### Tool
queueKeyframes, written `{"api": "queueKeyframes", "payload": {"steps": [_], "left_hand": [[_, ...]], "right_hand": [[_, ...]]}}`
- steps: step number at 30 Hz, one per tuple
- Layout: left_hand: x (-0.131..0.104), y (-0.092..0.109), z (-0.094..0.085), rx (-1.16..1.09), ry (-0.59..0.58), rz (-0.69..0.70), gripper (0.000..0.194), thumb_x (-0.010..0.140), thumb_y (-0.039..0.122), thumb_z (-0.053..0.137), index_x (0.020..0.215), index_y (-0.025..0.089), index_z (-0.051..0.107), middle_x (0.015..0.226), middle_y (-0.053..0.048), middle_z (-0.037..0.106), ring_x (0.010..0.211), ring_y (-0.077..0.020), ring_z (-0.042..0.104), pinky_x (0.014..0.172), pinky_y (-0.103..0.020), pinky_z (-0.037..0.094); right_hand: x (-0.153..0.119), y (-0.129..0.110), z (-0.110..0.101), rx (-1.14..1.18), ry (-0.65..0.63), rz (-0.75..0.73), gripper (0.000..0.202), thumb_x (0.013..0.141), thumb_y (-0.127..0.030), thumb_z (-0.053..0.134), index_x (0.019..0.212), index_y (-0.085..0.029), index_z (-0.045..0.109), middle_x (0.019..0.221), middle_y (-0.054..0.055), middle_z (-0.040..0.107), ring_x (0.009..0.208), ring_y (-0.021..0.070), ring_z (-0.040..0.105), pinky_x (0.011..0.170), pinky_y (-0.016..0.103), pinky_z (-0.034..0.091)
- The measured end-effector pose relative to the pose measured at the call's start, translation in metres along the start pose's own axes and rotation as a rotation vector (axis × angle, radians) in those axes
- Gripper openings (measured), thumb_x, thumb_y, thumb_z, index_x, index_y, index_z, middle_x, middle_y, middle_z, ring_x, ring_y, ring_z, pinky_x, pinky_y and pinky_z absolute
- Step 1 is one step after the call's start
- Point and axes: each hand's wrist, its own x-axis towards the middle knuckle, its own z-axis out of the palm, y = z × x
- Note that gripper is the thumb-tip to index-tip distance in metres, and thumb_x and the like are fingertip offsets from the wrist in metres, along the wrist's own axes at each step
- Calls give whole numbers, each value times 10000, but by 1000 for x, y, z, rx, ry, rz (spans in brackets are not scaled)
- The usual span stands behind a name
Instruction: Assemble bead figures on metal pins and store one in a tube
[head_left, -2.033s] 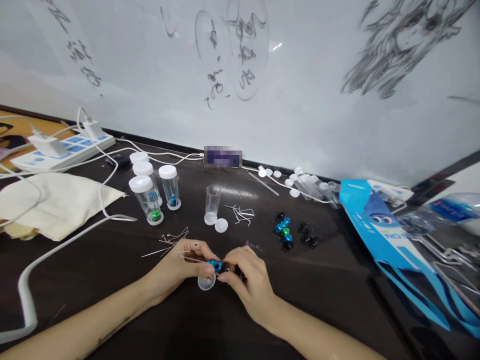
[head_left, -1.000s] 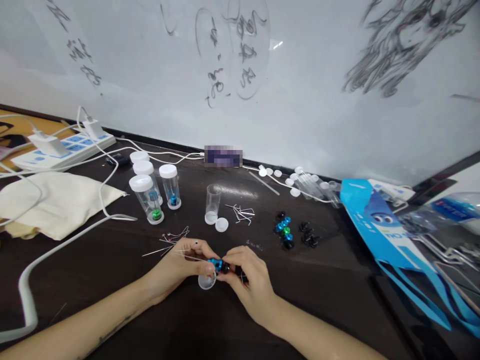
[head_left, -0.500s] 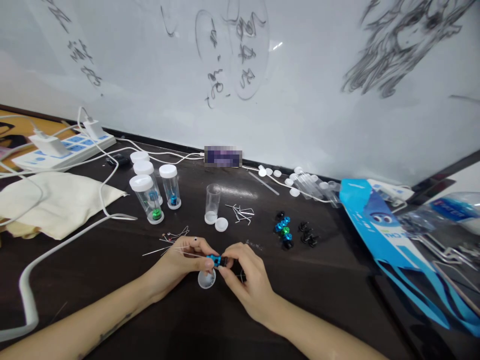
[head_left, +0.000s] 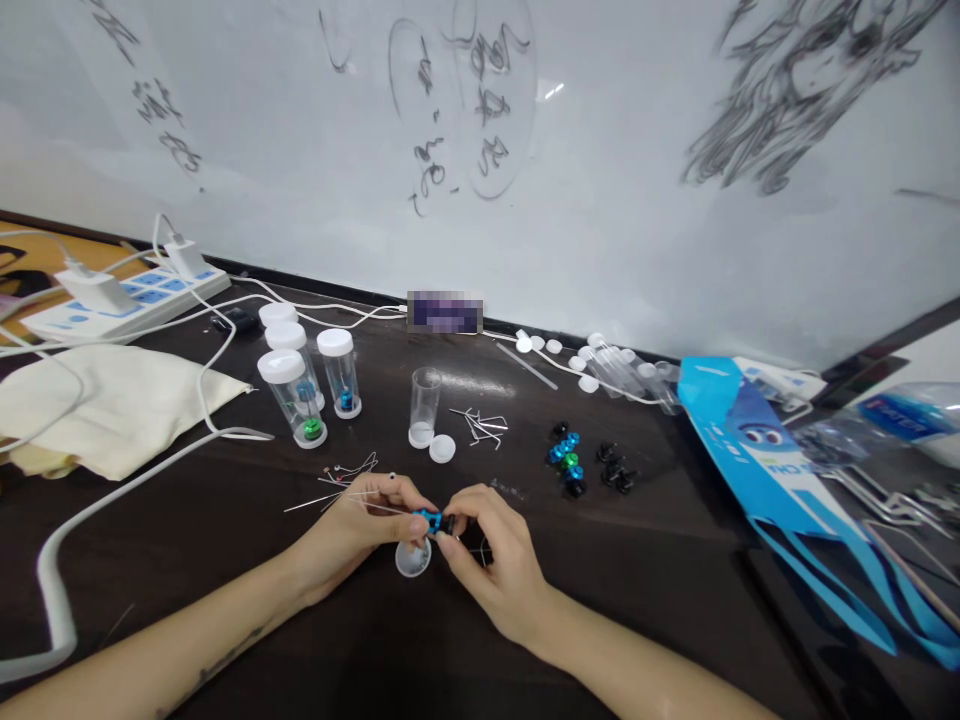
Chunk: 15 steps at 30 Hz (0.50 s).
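Observation:
Between the thumb and fingers of my left hand (head_left: pixel 367 520) is a small blue metal part (head_left: pixel 430 518). My right hand (head_left: pixel 502 560) pinches a small black piece (head_left: pixel 448 524) at the right end of the blue part, the two touching. A thin straight wire (head_left: pixel 382 507) runs from the blue part back across my left hand. Just below my left fingertips sits a small round white lid (head_left: pixel 412 562) with tiny bits in it. Thin wires (head_left: pixel 352 470) lie behind my left hand, partly hidden by it. Thin metal strands also show beside my right thumb.
Capped clear tubes (head_left: pixel 341 375) with coloured parts stand at left, an uncapped tube (head_left: pixel 424 405) and white cap (head_left: pixel 442 449) mid-table. Hex keys (head_left: pixel 484 427), blue and green parts (head_left: pixel 570 460) and black parts (head_left: pixel 616 470) lie to the right. A power strip (head_left: pixel 142 295) is at far left.
The view has shifted very slightly. Both hands keep their hold on the blue part and black piece, with barely any movement.

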Motion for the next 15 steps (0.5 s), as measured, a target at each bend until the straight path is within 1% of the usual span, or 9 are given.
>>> {"api": "queueKeyframes", "payload": {"steps": [4,9,15], "left_hand": [[0,1,2,10,-14,-29,203,663,236,847,783,117,736,657,-36,708,573,-109,610,608,-207,474],[-1,0,4,44,-31,-35,209,677,252,838,781,109,727,661,-43,695,572,-113,602,599,-217,472],[-1,-1,3,64,-27,-21,191,667,225,844,783,123,732,727,-39,704,644,-118,616,630,-209,473]], "right_hand": [[-1,0,0,-9,-3,-13,27,905,-237,517,913,-212,513,807,18,550,743,179,537,714,336,424],[-1,0,0,-10,-7,-68,31,885,-237,488,897,-210,479,791,18,531,727,181,524,692,333,408],[0,0,1,-40,-14,-65,38,858,-194,489,883,-212,468,772,6,519,700,169,505,682,323,384]]}}
